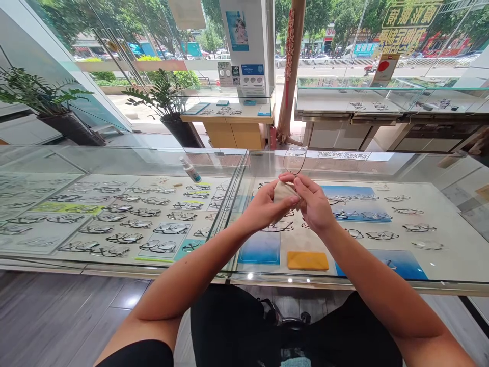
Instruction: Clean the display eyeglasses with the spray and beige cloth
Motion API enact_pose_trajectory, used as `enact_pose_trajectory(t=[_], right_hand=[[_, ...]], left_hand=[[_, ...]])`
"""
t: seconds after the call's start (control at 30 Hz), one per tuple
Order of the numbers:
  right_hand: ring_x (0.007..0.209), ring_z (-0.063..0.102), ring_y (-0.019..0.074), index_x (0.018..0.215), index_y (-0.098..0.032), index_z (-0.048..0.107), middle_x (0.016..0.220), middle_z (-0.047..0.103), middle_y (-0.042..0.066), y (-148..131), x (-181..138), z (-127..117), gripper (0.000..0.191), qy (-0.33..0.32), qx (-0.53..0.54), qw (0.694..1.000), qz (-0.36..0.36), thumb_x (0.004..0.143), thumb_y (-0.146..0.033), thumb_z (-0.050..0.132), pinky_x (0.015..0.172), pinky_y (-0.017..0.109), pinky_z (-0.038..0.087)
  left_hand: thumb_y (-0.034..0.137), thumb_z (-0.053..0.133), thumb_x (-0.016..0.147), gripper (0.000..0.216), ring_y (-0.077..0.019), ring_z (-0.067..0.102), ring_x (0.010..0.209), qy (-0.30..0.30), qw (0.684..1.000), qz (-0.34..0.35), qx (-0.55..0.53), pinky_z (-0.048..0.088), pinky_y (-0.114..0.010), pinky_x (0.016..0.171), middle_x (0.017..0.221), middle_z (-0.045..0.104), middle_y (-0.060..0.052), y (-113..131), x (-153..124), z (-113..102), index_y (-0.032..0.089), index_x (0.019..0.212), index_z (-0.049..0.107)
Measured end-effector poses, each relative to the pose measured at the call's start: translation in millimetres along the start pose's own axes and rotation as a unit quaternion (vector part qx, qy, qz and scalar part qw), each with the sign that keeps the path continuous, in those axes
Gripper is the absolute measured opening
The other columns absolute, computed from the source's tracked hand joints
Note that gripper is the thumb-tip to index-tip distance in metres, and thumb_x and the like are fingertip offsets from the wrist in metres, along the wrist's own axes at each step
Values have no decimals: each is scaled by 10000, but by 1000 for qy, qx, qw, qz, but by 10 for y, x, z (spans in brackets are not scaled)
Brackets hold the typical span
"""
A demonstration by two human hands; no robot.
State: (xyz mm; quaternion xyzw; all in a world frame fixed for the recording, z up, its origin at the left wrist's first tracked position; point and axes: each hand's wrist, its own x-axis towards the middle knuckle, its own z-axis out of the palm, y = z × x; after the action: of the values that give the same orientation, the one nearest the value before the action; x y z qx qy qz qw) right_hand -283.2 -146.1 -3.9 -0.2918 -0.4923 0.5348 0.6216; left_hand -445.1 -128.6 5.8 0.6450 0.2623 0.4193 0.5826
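Above the glass counter, my two hands meet around a pair of eyeglasses (300,171). One round lens in a thin frame sticks up beyond the fingers; the rest is hidden by the hands and a cloth. My left hand (267,205) is closed on a pale beige cleaning cloth (284,191), its thumb pressing the folds. My right hand (316,205) pinches the eyeglasses at the cloth's edge, fingertips touching the left hand's. A yellow glasses case (307,260) lies below them near the counter's front edge. A white spray bottle (190,169) stands to the left.
The glass display counter (240,204) holds rows of eyeglass frames (158,246) on white and blue panels. Beyond it are a low showcase (229,120), another glass showcase (344,99), a wooden post (289,71) and potted plants (179,127). Large windows face a street.
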Motion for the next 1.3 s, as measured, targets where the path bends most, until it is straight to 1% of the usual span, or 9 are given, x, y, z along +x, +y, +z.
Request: enact_pose_trajectory(t=[0.13,0.27,0.43,0.53,0.63,0.77,0.97,1.13,1.3], right_hand=[[1409,635,279,1080,-351,905,1321,782,30,42,-8,-12,345,-10,-29,999,-29,983,-652,767,1298,447,435],[1419,635,275,1137,-377,910,1344,765,34,69,-24,-12,362,-27,-55,996,-68,1056,-642,677,1326,471,422],[1427,630,283,1191,-386,908,1366,760,50,76,-36,-8,372,-44,-81,990,-108,1094,-619,635,1311,485,437],[1412,628,285,1210,-381,908,1327,774,61,80,-39,-23,356,-37,-94,988,-116,1093,-596,651,1289,483,456],[1399,624,280,1210,-383,911,1315,771,62,87,-30,-57,335,-21,-93,989,-109,1085,-580,671,1274,484,466],[1371,639,280,1127,-364,933,1285,755,66,75,1,-102,280,15,-72,993,-95,1034,-552,747,1271,487,462],[1311,666,293,921,-322,937,1187,763,67,-9,43,-96,251,44,-35,998,-38,894,-562,865,1230,474,492],[1282,661,287,856,-308,919,1172,775,60,-42,59,-90,223,62,-11,998,1,833,-529,902,1137,433,544],[1242,671,275,858,-284,903,1204,784,64,-52,67,-83,241,64,12,998,21,821,-521,897,1036,404,580]], left_hand=[[586,933,850,553,-131,606,724,32,999,6,-8,510,-264,673,829,678,-6,-19,9,26,141,1100,719],[668,923,838,591,-127,614,694,69,997,8,-15,525,-263,657,805,682,2,-47,11,56,152,1064,747],[734,889,853,600,-122,655,789,109,992,56,-6,551,-250,698,1053,760,-59,-73,23,77,166,1033,819],[766,831,895,627,-121,614,654,88,995,28,-26,526,-259,605,870,726,-26,-88,29,57,171,1086,790],[772,812,909,617,-117,549,607,65,997,20,-23,466,-244,565,720,634,13,-84,38,20,165,998,745],[726,855,894,590,-110,514,671,13,999,12,-45,443,-247,632,751,612,6,-53,50,-22,157,886,699],[637,908,877,539,-120,540,713,-48,996,-30,-66,441,-256,663,804,628,-12,-34,50,-78,139,946,714],[514,956,849,490,-134,582,746,-57,997,-22,-49,481,-277,707,869,670,-24,4,44,-100,145,1110,767],[443,996,798,532,-111,500,676,-56,998,-20,-35,404,-260,622,811,621,9,-21,41,-93,154,1183,771]])
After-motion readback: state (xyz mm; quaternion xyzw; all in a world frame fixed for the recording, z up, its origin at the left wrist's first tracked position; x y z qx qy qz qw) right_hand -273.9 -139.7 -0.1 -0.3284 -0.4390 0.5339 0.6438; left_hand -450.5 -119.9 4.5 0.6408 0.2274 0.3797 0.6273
